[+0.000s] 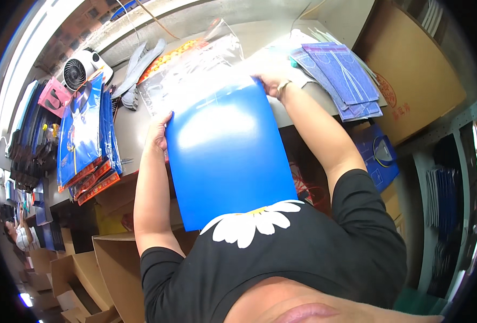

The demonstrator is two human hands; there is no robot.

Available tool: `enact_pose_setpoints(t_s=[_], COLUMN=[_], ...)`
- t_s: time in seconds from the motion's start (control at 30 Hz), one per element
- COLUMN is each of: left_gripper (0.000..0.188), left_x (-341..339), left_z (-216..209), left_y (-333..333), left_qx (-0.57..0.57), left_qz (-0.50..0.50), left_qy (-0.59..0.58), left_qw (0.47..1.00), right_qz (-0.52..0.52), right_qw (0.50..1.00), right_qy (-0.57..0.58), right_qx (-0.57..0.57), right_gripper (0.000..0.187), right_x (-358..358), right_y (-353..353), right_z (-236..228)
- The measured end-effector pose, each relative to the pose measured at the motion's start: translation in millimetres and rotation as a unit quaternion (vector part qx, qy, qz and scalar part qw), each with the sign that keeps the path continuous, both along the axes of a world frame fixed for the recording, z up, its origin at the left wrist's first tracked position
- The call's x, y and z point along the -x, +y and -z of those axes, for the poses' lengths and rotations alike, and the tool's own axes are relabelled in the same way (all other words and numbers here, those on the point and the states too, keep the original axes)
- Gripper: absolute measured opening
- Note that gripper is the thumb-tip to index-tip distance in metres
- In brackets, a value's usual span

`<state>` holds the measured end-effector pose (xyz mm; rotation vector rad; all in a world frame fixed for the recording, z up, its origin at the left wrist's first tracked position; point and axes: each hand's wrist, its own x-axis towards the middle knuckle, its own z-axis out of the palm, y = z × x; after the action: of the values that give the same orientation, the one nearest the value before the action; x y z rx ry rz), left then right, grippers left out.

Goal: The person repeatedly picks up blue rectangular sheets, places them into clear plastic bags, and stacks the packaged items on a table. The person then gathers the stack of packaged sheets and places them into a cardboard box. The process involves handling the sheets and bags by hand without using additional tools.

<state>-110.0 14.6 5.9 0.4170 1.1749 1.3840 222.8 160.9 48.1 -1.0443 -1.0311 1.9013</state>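
Note:
A flat, glossy blue rectangular sheet (pixel 227 161) is held up in front of my chest, its lower end against my black shirt. My left hand (pixel 160 132) grips its left edge near the upper corner. At the upper right corner my right hand (pixel 270 81) holds it; glare washes out part of these fingers. Whether the sheet is a single layer or a folded bag, I cannot tell. Just beyond its top edge lie clear plastic sleeves (pixel 195 81) on the grey table (pixel 128 129).
Wrapped blue printed bags (pixel 82 134) and a small fan (pixel 76 74) stand at left. Grey strips (pixel 141 64) lie behind. Denim-patterned pieces (pixel 340 72) are stacked at right, before a large cardboard box (pixel 416 75). Open cartons (pixel 82 280) sit below left; a shelf rack (pixel 426 199) stands right.

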Motion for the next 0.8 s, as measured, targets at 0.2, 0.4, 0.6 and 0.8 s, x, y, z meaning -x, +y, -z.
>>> enact_pose_setpoints(t_s=[0.2, 0.4, 0.6, 0.8], left_gripper=[0.031, 0.028, 0.026, 0.023], left_x=[-1, 2, 12, 1], left_z=[9, 10, 8, 2], left_y=[-33, -26, -29, -33], left_qx=[-0.021, -0.023, -0.019, -0.017], left_qz=[0.012, 0.022, 0.003, -0.010], left_qy=[0.015, -0.017, 0.122, 0.056], left_qw=[1.000, 0.999, 0.992, 0.998], right_qz=[0.052, -0.003, 0.053, 0.083], right_qw=[0.992, 0.901, 0.958, 0.935], right_qy=[0.091, -0.326, -0.115, -0.186], right_qx=[-0.069, -0.285, -0.256, -0.289], right_gripper=[0.024, 0.031, 0.041, 0.045], right_x=[-16, -25, -30, -32], right_y=[-39, -36, -43, -47], right_z=[55, 33, 29, 22])
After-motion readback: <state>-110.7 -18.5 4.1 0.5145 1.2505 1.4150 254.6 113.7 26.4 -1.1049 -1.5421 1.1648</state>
